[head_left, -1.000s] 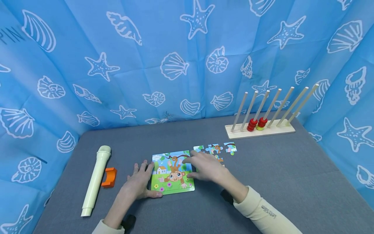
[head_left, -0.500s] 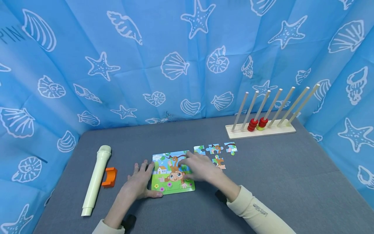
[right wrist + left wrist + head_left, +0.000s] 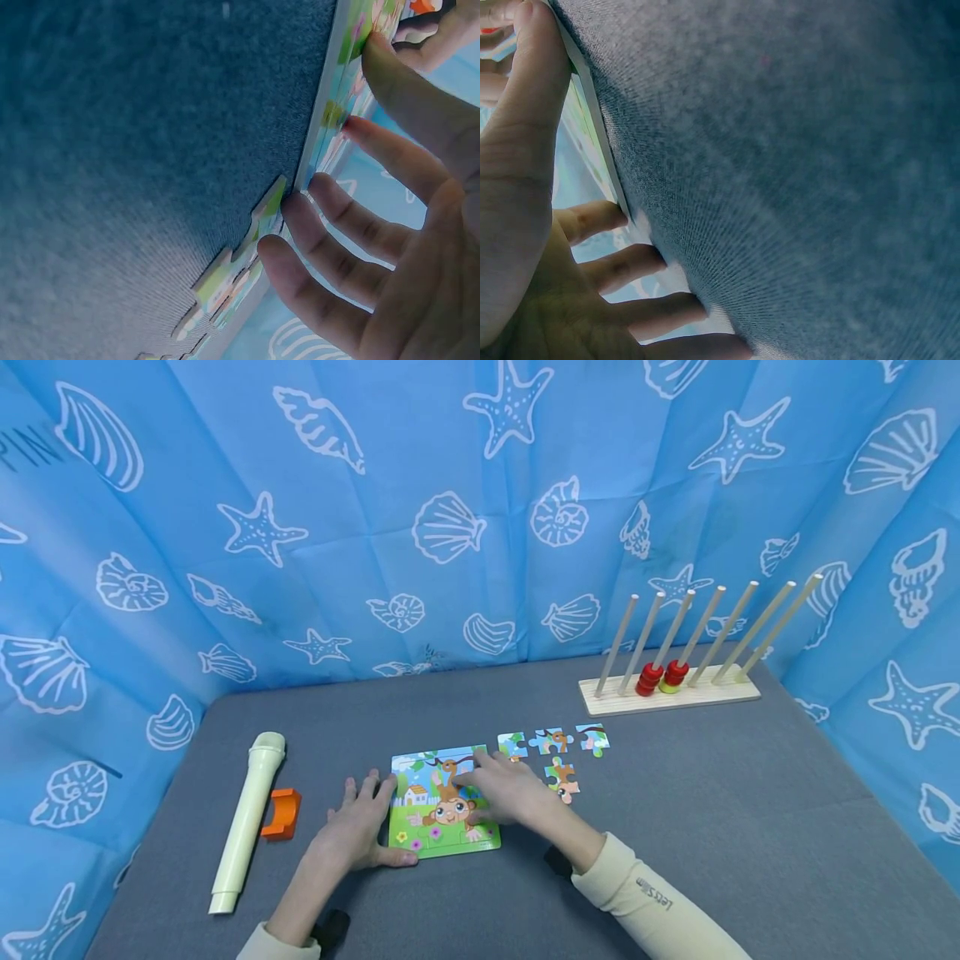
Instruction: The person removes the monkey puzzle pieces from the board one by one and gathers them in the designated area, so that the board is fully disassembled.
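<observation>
The monkey jigsaw puzzle (image 3: pixel 442 817) lay on the grey bench (image 3: pixel 450 910). Leftmost were a pale stick (image 3: pixel 245 831) and an orange arch block (image 3: pixel 283 815); then the left hand (image 3: pixel 354 828), spread against the puzzle's left edge; the right hand (image 3: pixel 512 789), relaxed, touching its right side; loose pieces (image 3: pixel 550 742); a 7-rod wooden rack (image 3: pixel 708 692).

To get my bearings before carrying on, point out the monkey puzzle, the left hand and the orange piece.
Monkey puzzle (image 3: pixel 447 812): head view, on the monkey's face.
Left hand (image 3: pixel 358 827): head view, on its back.
Orange piece (image 3: pixel 288 815): head view, mid-body.
</observation>
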Available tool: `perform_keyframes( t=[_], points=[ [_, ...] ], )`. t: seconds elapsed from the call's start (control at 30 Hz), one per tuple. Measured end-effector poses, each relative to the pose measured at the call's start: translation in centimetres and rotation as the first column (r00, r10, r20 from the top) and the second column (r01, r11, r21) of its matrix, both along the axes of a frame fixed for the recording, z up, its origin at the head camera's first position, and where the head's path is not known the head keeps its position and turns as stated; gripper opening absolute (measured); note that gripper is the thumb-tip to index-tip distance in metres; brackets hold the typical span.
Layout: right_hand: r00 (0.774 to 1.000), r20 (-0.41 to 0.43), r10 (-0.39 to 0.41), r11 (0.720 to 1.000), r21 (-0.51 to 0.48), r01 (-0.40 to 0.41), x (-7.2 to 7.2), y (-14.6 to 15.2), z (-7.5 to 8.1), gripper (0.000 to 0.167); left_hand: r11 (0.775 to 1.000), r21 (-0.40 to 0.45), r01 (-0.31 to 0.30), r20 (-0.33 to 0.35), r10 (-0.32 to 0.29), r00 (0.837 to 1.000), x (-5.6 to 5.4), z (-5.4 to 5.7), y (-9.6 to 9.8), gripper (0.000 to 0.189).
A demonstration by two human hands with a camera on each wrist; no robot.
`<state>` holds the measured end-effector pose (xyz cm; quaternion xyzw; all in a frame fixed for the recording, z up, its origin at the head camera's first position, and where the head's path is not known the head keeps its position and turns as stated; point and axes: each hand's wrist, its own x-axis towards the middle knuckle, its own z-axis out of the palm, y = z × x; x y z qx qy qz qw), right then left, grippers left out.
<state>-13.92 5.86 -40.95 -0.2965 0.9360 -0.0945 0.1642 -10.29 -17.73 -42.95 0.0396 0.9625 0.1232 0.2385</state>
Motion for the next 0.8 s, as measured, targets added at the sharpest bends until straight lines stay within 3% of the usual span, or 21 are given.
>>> perform_keyframes(
  t=[0.8],
  points=[
    [0.999,0.003,-0.049,0.999,-0.015,0.049,0.21,-0.39,0.10,0.047,1.000,-0.005,0.010,-0.008,-0.010,1.000,0.17,0.24,0.04,0.123]
  ],
)
